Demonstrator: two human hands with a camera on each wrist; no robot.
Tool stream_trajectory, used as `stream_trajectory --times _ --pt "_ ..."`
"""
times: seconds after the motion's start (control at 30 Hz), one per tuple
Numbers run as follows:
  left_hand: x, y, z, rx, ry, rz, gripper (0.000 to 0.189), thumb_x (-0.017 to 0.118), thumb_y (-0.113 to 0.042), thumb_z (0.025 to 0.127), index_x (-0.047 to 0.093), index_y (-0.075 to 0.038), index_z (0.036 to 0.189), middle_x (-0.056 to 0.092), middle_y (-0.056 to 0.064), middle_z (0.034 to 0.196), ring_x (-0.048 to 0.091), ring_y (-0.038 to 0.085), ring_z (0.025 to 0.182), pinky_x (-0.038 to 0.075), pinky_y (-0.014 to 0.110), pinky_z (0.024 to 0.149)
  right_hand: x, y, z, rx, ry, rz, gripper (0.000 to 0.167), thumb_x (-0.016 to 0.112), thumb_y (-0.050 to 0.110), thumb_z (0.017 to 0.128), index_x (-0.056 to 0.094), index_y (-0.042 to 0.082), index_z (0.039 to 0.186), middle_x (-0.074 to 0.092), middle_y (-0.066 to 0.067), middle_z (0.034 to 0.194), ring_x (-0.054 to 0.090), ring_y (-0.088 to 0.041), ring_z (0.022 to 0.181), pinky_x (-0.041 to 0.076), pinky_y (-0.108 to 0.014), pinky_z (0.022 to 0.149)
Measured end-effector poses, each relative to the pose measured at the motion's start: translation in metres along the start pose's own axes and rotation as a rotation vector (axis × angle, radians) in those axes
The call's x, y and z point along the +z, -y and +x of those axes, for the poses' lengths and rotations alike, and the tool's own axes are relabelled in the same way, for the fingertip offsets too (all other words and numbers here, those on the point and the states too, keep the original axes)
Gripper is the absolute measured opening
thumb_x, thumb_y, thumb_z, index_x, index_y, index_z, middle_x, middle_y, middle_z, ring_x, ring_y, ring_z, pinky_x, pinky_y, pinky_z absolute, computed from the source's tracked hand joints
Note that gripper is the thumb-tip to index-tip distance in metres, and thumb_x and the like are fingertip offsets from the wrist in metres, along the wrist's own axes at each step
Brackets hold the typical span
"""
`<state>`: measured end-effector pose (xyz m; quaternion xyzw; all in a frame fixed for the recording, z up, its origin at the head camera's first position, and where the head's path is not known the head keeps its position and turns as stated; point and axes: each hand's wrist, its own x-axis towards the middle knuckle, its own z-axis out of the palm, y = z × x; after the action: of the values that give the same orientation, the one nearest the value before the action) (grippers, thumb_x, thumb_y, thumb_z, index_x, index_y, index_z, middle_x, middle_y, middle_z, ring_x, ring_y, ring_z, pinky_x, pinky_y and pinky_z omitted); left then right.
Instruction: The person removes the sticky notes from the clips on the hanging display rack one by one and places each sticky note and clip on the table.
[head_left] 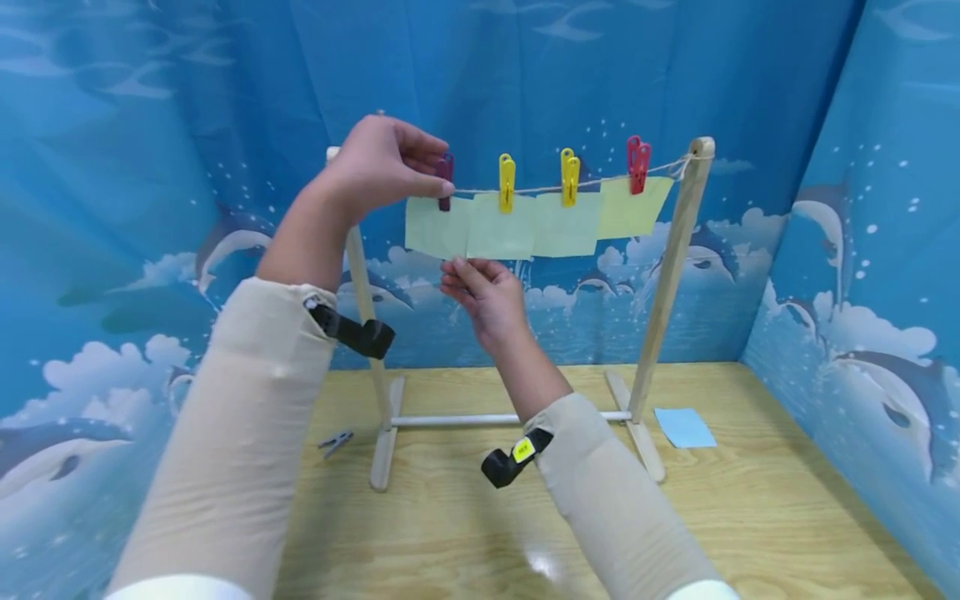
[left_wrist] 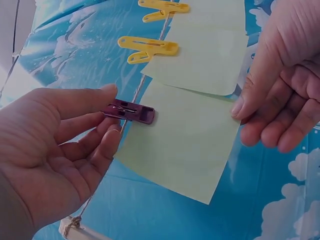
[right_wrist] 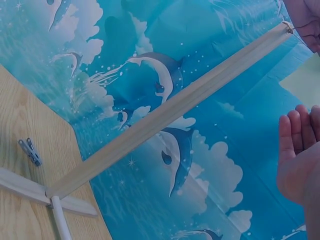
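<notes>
Head: your left grip (head_left: 382, 163) pinches the purple peg (head_left: 445, 202) on the line (head_left: 478, 191); your right grip (head_left: 492, 298) pinches the end note's (head_left: 433, 229) lower corner. Left wrist: the purple peg catches its top edge; tugging down might pull it free. Right wrist: a grey peg (right_wrist: 31, 152) lies on the surface (right_wrist: 31, 117).

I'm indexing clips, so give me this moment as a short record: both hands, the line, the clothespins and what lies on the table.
Left hand: pinches the purple clothespin at the leftmost sheet's top edge
Right hand: pinches that sheet's lower right corner, as the head view shows it
Line: string strung across a wooden stand
Other clothespins on line, left to right: first yellow clothespin, second yellow clothespin, red clothespin
Table: gray clothespin left of stand, blue sheet right
</notes>
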<state>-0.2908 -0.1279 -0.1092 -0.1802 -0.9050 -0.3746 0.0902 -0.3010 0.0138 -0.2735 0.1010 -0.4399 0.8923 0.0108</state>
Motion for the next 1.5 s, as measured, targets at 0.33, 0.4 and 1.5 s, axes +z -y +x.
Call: stream_trajectory --times 0.33,0.4,1.5 --pt "0.0 0.006 -0.007 0.056 0.005 -0.008 0.038 0.076 -0.023 0.085 0.066 -0.008 0.118 0.069 0.006 0.108 0.066 0.013 0.099 0.051 0.028 0.095 -0.002 -0.002 -0.002 -0.003 0.003 0.091 0.005 0.063 0.006 0.095 0.06 0.004 0.091 0.072 -0.012 0.089 0.071 -0.018 0.081 0.058 -0.033 0.082" --pt "0.001 0.009 -0.009 0.063 -0.025 -0.018 0.035 0.076 -0.025 0.085 0.067 -0.008 0.114 0.07 0.006 0.104 0.067 0.013 0.096 0.051 0.027 0.095 -0.003 -0.003 -0.004 -0.014 0.007 0.095 0.007 0.063 0.004 0.095 0.059 0.005 0.089 0.071 -0.012 0.087 0.071 -0.018 0.079 0.058 -0.033 0.082" --pt "0.012 0.074 -0.062 0.356 -0.362 -0.649 0.015 0.08 -0.004 0.079 0.074 0.005 0.089 0.072 0.011 0.087 0.069 0.02 0.076 0.056 0.022 0.07 -0.049 -0.013 -0.051 -0.032 0.055 -0.244 0.005 0.067 0.001 0.091 0.064 -0.001 0.095 0.07 -0.009 0.084 0.07 -0.02 0.075 0.058 -0.04 0.082"
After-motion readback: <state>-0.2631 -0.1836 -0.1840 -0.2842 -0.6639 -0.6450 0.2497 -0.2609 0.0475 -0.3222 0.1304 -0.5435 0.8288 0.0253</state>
